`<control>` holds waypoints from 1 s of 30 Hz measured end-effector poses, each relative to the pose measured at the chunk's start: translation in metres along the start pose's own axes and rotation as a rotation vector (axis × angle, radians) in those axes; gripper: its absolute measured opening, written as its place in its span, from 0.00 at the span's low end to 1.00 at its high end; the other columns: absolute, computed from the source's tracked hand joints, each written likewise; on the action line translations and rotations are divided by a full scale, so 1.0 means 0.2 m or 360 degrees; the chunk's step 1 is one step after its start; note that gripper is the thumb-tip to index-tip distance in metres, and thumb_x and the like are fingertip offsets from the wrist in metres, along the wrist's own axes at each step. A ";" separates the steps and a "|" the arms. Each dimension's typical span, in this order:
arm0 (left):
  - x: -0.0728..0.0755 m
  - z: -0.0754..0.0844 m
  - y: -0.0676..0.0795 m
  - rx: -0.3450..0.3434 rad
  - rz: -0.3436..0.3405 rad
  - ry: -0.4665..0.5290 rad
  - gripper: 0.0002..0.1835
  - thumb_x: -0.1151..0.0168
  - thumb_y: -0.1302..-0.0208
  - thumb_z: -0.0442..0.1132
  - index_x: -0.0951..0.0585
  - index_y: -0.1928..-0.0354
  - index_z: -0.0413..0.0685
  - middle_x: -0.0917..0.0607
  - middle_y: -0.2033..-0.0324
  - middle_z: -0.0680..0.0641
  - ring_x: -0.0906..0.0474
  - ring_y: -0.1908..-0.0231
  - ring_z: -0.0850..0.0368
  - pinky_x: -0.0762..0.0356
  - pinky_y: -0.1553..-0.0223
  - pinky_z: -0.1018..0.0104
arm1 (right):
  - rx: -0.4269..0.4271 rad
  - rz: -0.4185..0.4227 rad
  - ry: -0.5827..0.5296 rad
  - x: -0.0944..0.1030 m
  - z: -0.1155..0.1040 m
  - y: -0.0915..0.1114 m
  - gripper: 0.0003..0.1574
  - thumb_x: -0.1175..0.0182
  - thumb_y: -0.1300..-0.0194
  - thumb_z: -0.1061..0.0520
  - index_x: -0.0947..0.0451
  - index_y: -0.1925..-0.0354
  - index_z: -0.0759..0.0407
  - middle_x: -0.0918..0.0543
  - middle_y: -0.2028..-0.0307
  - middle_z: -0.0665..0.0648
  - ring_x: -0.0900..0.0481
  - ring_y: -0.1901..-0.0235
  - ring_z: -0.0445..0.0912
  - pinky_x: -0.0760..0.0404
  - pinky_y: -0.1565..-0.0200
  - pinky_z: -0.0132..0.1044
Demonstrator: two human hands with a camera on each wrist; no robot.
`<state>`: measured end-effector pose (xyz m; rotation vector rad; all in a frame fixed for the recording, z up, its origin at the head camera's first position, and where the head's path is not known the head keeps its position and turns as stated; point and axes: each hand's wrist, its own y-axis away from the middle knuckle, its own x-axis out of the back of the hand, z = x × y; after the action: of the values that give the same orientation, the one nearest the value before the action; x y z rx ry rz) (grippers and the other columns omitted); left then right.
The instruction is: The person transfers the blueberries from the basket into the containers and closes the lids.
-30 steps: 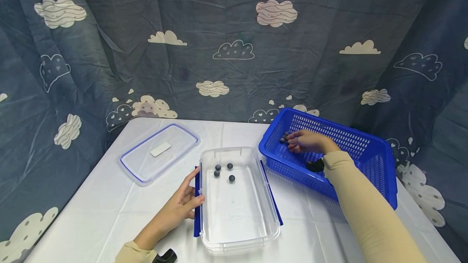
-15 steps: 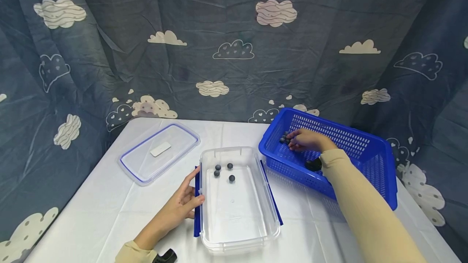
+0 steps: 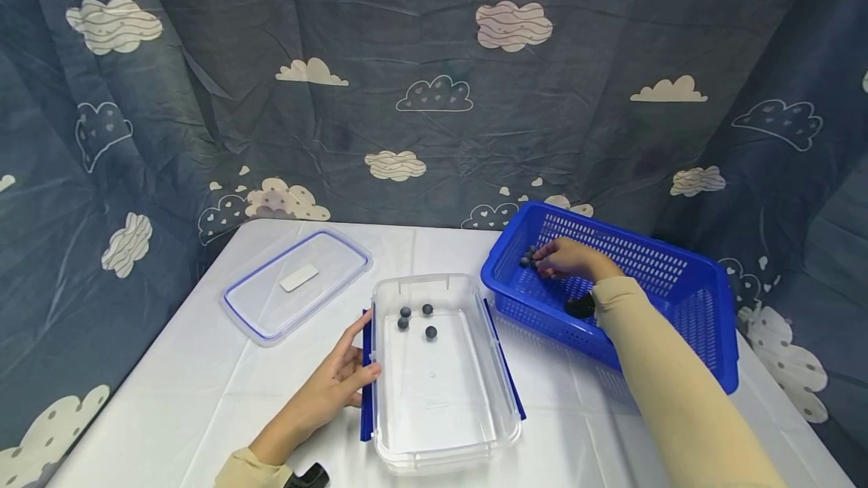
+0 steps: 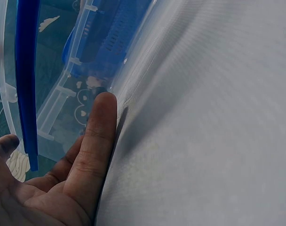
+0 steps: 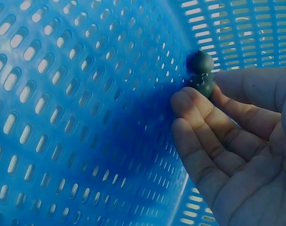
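Observation:
Against the left side of a clear plastic box [image 3: 434, 398] rests my left hand [image 3: 328, 386], its thumb at the rim and its fingers extended beside the blue side flap [image 3: 367, 398]. Several blueberries [image 3: 431, 332] lie near the far end of the box. Inside the blue perforated basket [image 3: 678, 322], my right hand [image 3: 576, 258] pinches a blueberry [image 5: 204, 85] between thumb and index finger. Another blueberry [image 5: 200, 62] sits just beyond it, close to the basket wall. More blueberries by the fingers are partly hidden in the head view.
A clear lid [image 3: 254, 318] with a blue seal lies at the back left, a small white rectangular piece [image 3: 299, 277] on it. White cloth [image 3: 197, 398] covers the table. A dark cloud-print curtain [image 3: 434, 44] hangs behind.
My right hand has shifted slightly left within the basket, and its fingers have drawn together at the blueberries. The left hand and the box have stayed put.

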<state>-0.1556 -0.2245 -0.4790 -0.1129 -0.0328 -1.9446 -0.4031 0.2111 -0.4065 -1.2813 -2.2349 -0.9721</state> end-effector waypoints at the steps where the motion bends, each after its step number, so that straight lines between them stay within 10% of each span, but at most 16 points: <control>1: 0.00 0.00 0.00 -0.0001 -0.0001 0.0003 0.46 0.42 0.18 0.41 0.57 0.12 0.67 0.25 0.46 0.29 0.17 0.53 0.51 0.07 0.60 0.54 | 0.0009 0.0001 -0.0006 0.00 0.00 0.00 0.23 0.46 0.21 0.65 0.27 0.35 0.79 0.16 0.58 0.61 0.19 0.59 0.47 0.15 0.53 0.38; 12: 0.00 0.00 0.00 0.0008 0.0008 0.0004 0.45 0.42 0.18 0.40 0.57 0.12 0.68 0.25 0.45 0.26 0.17 0.53 0.50 0.07 0.60 0.54 | 0.0023 0.0025 0.0095 0.00 0.02 0.02 0.14 0.34 0.25 0.59 0.16 0.49 0.70 0.15 0.68 0.53 0.20 0.65 0.45 0.16 0.57 0.38; 30: 0.00 -0.01 0.00 0.0035 0.0036 -0.0005 0.45 0.42 0.19 0.41 0.56 0.12 0.68 0.24 0.47 0.31 0.16 0.54 0.51 0.07 0.60 0.53 | 0.0156 0.0031 -0.0049 0.06 -0.04 0.10 0.20 0.42 0.19 0.58 0.22 0.40 0.73 0.14 0.56 0.61 0.20 0.59 0.48 0.14 0.51 0.41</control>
<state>-0.1562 -0.2236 -0.4801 -0.1014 -0.0552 -1.9207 -0.3915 0.2201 -0.3864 -1.2809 -2.2593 -0.8305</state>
